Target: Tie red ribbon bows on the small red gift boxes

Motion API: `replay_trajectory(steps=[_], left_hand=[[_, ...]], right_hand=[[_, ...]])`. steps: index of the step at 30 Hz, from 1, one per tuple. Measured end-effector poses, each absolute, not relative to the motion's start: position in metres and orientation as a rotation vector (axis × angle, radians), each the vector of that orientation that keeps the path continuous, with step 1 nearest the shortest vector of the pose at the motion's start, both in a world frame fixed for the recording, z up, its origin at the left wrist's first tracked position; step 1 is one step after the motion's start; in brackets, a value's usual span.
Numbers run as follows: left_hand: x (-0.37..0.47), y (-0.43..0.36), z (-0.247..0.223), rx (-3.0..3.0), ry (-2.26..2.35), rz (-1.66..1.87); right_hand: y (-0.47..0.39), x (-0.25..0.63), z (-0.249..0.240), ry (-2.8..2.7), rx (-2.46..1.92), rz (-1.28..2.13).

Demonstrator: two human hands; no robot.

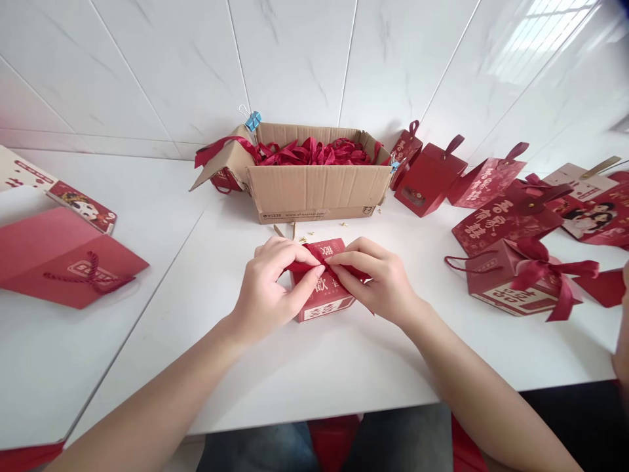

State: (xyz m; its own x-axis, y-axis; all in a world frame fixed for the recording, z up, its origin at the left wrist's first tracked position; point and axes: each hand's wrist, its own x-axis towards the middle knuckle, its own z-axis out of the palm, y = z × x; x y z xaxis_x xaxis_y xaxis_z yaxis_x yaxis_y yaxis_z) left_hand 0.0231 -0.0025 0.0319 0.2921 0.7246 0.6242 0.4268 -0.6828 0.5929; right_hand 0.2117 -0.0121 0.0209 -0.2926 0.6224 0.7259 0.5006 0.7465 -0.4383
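A small red gift box (327, 308) with pale printed characters lies on the white table in front of me. Dark red ribbon (357, 271) crosses its top. My left hand (278, 282) pinches the ribbon between thumb and forefinger at the middle of the box. From the other side, my right hand (381, 278) pinches the same ribbon close to the left fingertips. Both hands are closed, and the fingers partly hide the ribbon's crossing, so I cannot tell whether it is knotted. Tiny gold pieces (303, 239) lie just behind the box.
A cardboard box (324, 190) full of red ribbons stands at the wall, blue binder clips (253, 120) on it. Several red gift boxes (430, 180) crowd the right, one with a ribbon bow (533, 275). A red bag (73, 262) lies left. Another person's hand (623, 334) shows at the right edge.
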Motion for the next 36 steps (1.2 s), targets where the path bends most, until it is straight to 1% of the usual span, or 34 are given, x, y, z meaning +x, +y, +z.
replay_trajectory(steps=[11, 20, 24, 28, 33, 36], left_hand=[[0.027, -0.006, 0.026, 2.052, 1.081, 1.332], [0.026, -0.007, 0.028, 2.016, 1.075, 1.360], [0.019, -0.003, 0.029, 1.917, 0.900, 1.296], [0.016, 0.003, 0.028, 1.773, 0.901, 1.184], [0.019, 0.006, 0.029, 2.027, 1.021, 1.257], [0.021, 0.005, 0.031, 2.160, 1.061, 1.222]], right_hand=[[-0.015, 0.205, 0.024, -1.895, -0.925, 0.135], [-0.016, 0.200, 0.025, -1.864, -0.998, 0.169], [-0.015, 0.203, 0.025, -1.907, -0.920, 0.189], [-0.014, 0.207, 0.023, -1.940, -0.876, 0.227], [-0.014, 0.207, 0.022, -1.890, -0.898, 0.291], [-0.015, 0.206, 0.022, -1.878, -0.909, 0.322]])
